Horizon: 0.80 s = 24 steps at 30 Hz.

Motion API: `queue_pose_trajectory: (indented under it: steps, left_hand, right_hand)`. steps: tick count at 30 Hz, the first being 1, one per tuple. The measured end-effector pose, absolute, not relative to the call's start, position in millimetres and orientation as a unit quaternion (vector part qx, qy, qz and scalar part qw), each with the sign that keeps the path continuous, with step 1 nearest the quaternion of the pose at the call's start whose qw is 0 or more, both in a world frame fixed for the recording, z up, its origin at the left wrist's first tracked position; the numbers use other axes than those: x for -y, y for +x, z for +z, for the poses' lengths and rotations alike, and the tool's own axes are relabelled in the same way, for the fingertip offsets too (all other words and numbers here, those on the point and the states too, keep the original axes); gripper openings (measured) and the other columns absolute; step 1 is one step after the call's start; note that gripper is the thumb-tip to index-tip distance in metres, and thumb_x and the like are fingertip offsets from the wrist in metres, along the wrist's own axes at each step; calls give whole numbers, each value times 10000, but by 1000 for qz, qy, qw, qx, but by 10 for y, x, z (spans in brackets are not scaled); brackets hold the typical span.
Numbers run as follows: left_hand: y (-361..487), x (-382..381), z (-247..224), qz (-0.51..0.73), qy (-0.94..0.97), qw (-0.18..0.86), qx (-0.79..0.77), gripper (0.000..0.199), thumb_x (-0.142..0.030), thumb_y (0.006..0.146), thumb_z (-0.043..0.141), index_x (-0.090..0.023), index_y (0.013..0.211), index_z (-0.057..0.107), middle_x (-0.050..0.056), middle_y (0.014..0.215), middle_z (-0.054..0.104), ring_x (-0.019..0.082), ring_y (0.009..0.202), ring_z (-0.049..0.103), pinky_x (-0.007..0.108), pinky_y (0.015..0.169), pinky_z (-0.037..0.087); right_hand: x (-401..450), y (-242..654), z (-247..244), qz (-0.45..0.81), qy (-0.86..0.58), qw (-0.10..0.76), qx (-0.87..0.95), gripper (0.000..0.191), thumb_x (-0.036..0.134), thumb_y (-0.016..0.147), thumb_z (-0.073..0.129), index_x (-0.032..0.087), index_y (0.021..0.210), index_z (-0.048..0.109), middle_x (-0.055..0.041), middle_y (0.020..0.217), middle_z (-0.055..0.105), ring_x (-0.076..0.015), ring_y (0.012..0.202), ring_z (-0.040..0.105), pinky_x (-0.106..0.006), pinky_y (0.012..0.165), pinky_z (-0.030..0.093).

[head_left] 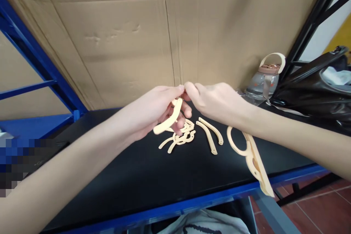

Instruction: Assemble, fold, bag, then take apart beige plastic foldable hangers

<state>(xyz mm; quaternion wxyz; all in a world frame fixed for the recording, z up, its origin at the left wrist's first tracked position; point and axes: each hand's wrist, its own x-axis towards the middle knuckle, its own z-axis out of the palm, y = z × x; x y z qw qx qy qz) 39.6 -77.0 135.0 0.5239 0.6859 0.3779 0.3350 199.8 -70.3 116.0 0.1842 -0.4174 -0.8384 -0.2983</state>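
My left hand (163, 104) is closed around a cream plastic folding-hanger arm (171, 120), whose curved end sticks out below the thumb. My right hand (210, 97) has its fingers pinched together, and its thumb meets my left thumb above the black table. What the right fingertips grip is hidden. Under my hands lies a small pile of cream curved hanger pieces (181, 139), partly covered by the left fingers. To its right, two slim hanger arms (210, 137) lie side by side. A larger folded hanger with a ring (255, 164) is partly behind my right forearm.
The black tabletop (131, 179) has a blue metal front edge (192, 203). Cardboard (115, 51) stands behind it as a wall, with a blue frame (35, 51) at left. At the back right are a clear bottle (264, 82) and a black bag (309, 95).
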Motion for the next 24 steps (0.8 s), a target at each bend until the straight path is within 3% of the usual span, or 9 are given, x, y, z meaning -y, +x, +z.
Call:
queue_pose_trajectory:
  steps: [4,8,10,12,14,16,19,21,24]
  left_hand:
    - [434,792,1072,384,702,467,-377,245,-293,947,375,-178,763,489,-43,480,471,110,364,498,218,410,453]
    - [266,697,780,309,740,414,-431,267,-364,937,354,-188,810,510,-39,509,489,136,440,510,261,498,470]
    - [166,591,670,283,773,296,-485,245,-381,908,415,-182,894,557,27,742,615,191,694,606,338,704,502]
    - [138,529,623,307,792,172,-499,299,-414,856,512,-179,1027,583,86,1050,616,261,1017,564,427,936,417]
    - [196,549,649,348,786,202,-469,362,-439,899,439,-194,1129,572,84,1124,593,256,1098,521,426,1000,361]
    - [295,624,721,347,766,354,-409,379,-459,939,362,-201,1062,610,57,1000,624,215,997,566,365,941,407]
    - [384,713,823,308,714,505,-374,332,-485,875,531,-169,873,636,-4,675,532,132,661,530,247,651,435]
    - [361,712,854,299,693,528,-389,300,-461,824,630,-165,869,646,-48,595,411,74,512,368,194,483,300]
    - [267,654,870,289,698,503,-420,282,-437,814,652,-167,894,658,-65,590,337,56,473,225,196,422,154]
  right_hand:
    - [422,2038,1102,-29,-449,259,855,103,117,889,419,146,841,505,-3,561,567,-98,400,467,-230,445,306]
    - [196,2172,1151,261,-446,483,707,219,199,962,312,165,824,479,40,487,503,-75,331,427,-195,376,310]
    - [151,2196,1153,335,-426,560,627,206,232,970,308,171,852,466,55,483,480,-72,329,423,-182,347,276]
    - [135,2169,1127,360,-395,614,581,165,263,968,320,188,879,438,61,512,480,-79,359,466,-172,337,269]
    - [129,2114,1080,353,-362,658,558,135,289,964,313,207,914,408,49,586,517,-101,454,553,-169,359,331]
    - [124,2074,1025,329,-339,685,554,115,309,956,311,224,964,388,25,702,569,-125,597,625,-189,425,431]
    - [148,2114,941,239,-327,684,606,160,313,938,344,254,1083,376,-18,929,614,-163,825,654,-272,586,541]
    - [207,2209,894,101,-338,656,668,233,244,919,372,260,1151,396,-55,1089,594,-190,989,619,-352,739,553]
    - [358,2357,845,-187,-333,542,748,332,97,885,375,222,1171,491,-107,1288,511,-238,1201,494,-470,957,443]
